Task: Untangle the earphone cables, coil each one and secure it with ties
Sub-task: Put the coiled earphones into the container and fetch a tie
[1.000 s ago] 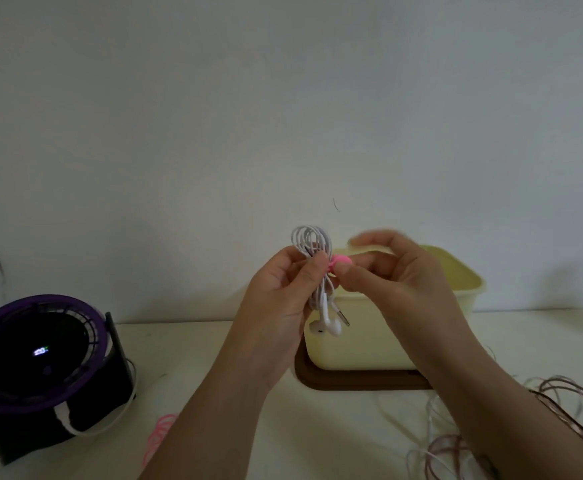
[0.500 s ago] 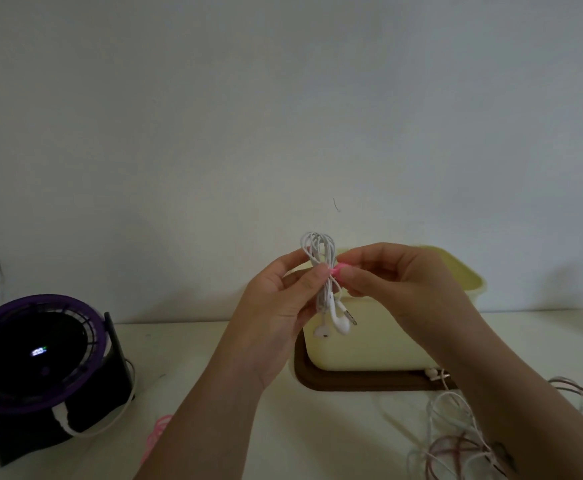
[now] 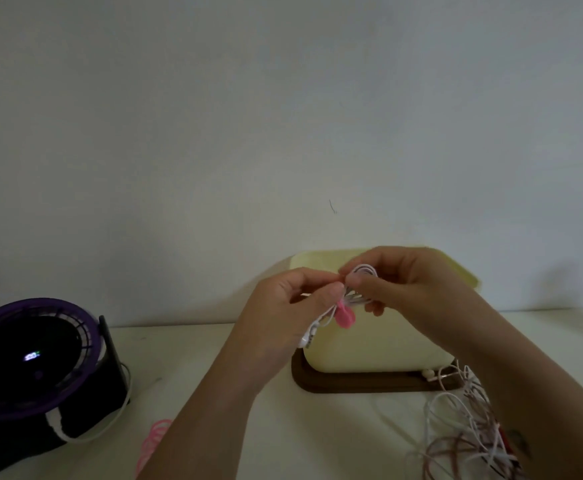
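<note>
A coiled white earphone cable [image 3: 362, 286] hangs in the air in front of a pale yellow box [image 3: 369, 348]. My left hand [image 3: 284, 313] pinches the coil at its middle, and its earbuds [image 3: 308, 336] stick out below the palm. My right hand [image 3: 400, 282] pinches the coil's upper loops. A pink tie [image 3: 344, 315] is wrapped round the coil's middle and its tab hangs down between my two hands. A tangle of white and brown earphone cables [image 3: 470, 424] lies on the table at the lower right.
The yellow box stands on a dark brown tray [image 3: 359, 384] against the white wall. A purple and black round fan [image 3: 37, 368] sits at the left with a white cable. Pink ties [image 3: 155, 441] lie on the table near my left forearm.
The coil has tipped from upright to slanting, earbuds now toward the lower left. My right hand moved up onto the coil's loops. The pink tie's tab now hangs free below.
</note>
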### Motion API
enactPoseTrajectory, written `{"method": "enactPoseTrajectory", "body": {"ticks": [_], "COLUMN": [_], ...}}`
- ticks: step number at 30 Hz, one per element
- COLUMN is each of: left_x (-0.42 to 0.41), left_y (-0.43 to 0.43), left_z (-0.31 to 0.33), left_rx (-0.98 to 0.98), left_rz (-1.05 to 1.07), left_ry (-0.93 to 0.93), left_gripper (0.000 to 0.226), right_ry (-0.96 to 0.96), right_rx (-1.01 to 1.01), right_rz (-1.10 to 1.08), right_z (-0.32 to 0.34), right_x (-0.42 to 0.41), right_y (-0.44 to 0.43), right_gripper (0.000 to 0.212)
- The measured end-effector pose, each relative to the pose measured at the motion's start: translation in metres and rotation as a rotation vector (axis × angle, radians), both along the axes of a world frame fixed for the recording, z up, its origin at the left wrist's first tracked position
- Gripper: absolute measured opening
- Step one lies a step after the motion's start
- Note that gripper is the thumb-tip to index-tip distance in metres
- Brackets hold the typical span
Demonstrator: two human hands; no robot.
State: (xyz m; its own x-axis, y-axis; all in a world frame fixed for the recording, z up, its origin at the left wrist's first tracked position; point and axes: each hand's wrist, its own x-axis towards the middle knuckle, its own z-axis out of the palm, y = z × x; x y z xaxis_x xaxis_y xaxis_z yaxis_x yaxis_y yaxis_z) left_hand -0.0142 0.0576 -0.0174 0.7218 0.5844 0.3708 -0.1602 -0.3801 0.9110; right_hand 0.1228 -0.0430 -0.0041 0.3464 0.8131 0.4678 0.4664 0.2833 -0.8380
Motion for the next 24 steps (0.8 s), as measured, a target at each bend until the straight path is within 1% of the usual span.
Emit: {"method": "enactPoseTrajectory", "body": {"ticks": [1,2,4,5,6,7,8,9,11,12,13,15,18,21,24], "left_x": [0.001,0.002,0.004,0.004,0.005,0.006,0.007,0.01,0.014,0.015,0.016,0.016,0.016,0.016,0.014], "left_y": [0.001,0.001,0.008,0.011,0.013,0.016,0.017,0.019,0.02,0.019,0.02,0.021,0.021,0.017,0.006], "left_z": [-0.001,-0.001,-0.005,-0.007,-0.011,-0.016,-0.021,-0.027,-0.037,-0.038,-0.039,-0.038,-0.038,-0.041,-0.039], "left_rx": [-0.011,-0.012,0.042,0.105,0.188,0.278,0.371,0.463,0.62,0.66,0.674,0.669,0.686,0.701,0.73], "left_rz": [0.0,0.026,0.108,0.147,0.192,0.228,0.247,0.251,0.245,0.245,0.248,0.24,0.246,0.274,0.325], "left_ry": [-0.025,-0.055,-0.101,-0.091,-0.044,0.029,0.119,0.214,0.37,0.405,0.415,0.411,0.4,0.4,0.264], "left_gripper": [0.017,0.021,0.022,0.021,0.02,0.019,0.022,0.028,0.039,0.043,0.045,0.047,0.047,0.047,0.038], "right_ry": [0.047,0.139,0.367,0.447,0.487,0.488,0.44,0.333,-0.02,-0.196,-0.337,-0.509,-0.578,-0.518,-0.434], "right_rx": [0.045,0.098,0.221,0.277,0.316,0.331,0.328,0.298,0.177,0.087,-0.008,-0.158,-0.242,-0.211,-0.132], "right_rz": [0.007,0.008,-0.018,-0.042,-0.075,-0.126,-0.206,-0.322,-0.565,-0.621,-0.63,-0.581,-0.509,-0.488,-0.471], "right_z": [-0.001,-0.002,-0.001,0.0,0.001,0.0,-0.003,-0.005,-0.013,-0.018,-0.023,-0.032,-0.032,-0.025,-0.017], "right_x": [0.001,0.004,0.01,0.014,0.018,0.02,0.023,0.025,0.028,0.029,0.031,0.033,0.033,0.028,0.025], "right_y": [0.002,0.004,0.002,0.002,0.001,0.0,0.0,0.001,0.006,0.009,0.012,0.018,0.019,0.007,-0.019], "right_gripper": [0.007,0.006,0.012,0.013,0.011,0.008,0.006,0.008,0.008,0.008,0.01,0.017,0.023,0.023,0.018]}}
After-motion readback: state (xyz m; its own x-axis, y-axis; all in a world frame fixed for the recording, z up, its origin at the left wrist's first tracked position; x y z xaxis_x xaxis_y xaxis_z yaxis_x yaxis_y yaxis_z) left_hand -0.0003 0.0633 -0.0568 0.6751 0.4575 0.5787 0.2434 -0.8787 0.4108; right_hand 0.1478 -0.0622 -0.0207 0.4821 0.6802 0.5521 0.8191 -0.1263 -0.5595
